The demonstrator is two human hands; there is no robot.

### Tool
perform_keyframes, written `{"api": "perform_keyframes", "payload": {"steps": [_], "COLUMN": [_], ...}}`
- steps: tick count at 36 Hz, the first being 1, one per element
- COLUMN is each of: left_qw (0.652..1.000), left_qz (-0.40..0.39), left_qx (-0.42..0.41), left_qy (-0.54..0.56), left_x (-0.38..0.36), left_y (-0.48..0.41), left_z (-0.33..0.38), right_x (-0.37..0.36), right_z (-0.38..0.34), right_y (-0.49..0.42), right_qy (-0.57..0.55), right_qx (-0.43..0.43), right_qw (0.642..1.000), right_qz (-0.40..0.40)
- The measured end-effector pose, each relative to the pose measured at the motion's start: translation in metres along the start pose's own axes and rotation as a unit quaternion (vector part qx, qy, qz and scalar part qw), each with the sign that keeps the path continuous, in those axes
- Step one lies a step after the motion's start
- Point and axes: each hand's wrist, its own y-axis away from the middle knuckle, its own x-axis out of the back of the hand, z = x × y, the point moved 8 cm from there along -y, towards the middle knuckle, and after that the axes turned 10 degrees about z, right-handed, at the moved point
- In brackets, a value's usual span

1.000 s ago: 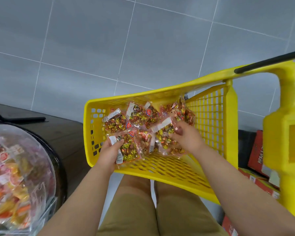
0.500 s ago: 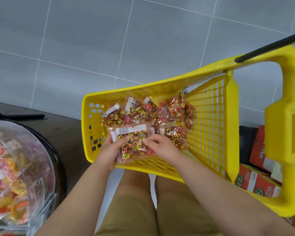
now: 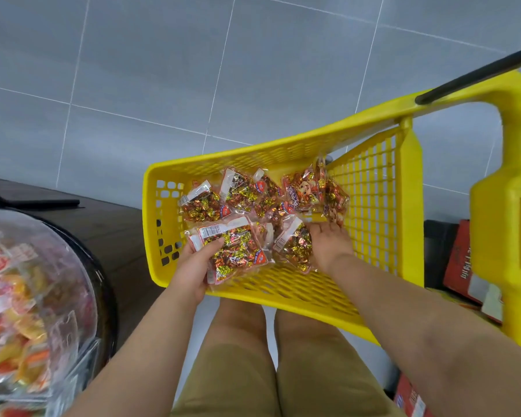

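Two hands work inside a yellow basket. The left hand grips the front bag of foil-wrapped sweets at its left edge, with the thumb curled over the white labelled strip and the fingers hidden underneath. The right hand rests on the right edge of a second bag just beside the first. Its fingers lie fairly straight and point away from the body; whether the thumb clamps the bag from below cannot be told. Both bags sit in the near half of the basket.

Half a second earlier, both hands held the front bag. The right hand has since moved right onto the second bag.

Each bag is a flat pouch of crinkled clear film packed with gold and red wrappers. More bags lie against the far wall. The basket is rigid moulded plastic with lattice walls and a perforated floor. Grey floor tiles are smooth and matte. A clear domed bin stands at the left.
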Motion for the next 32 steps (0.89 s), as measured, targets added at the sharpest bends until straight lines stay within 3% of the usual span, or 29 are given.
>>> {"api": "perform_keyframes", "payload": {"steps": [4,8,12,21,25,32], "left_qw": [1.0,1.0,1.0,1.0,0.999,0.997], "left_qz": [0.001,0.005,0.012,0.022,0.026,0.045], "left_qx": [0.011,0.014,0.012,0.001,-0.003,-0.037], "left_qy": [-0.002,0.004,0.018,0.023,0.027,0.057], "left_x": [0.0,0.002,0.003,0.006,0.007,0.019], "left_y": [0.001,0.003,0.004,0.0,0.001,0.022], "left_z": [-0.002,-0.002,-0.001,-0.003,-0.003,0.008], "right_x": [-0.005,-0.019,-0.021,-0.022,-0.024,0.026], "right_z": [0.004,-0.003,0.001,-0.018,-0.033,-0.01], "right_y": [0.004,0.014,0.011,-0.008,-0.002,0.022], "right_qy": [-0.09,-0.256,-0.302,-0.212,-0.348,-0.477], "right_qx": [-0.035,-0.104,-0.184,-0.147,-0.119,-0.15], "right_qw": [0.994,0.954,0.933,0.966,0.929,0.865], "right_qz": [-0.049,-0.114,-0.06,-0.02,-0.037,0.053]}}
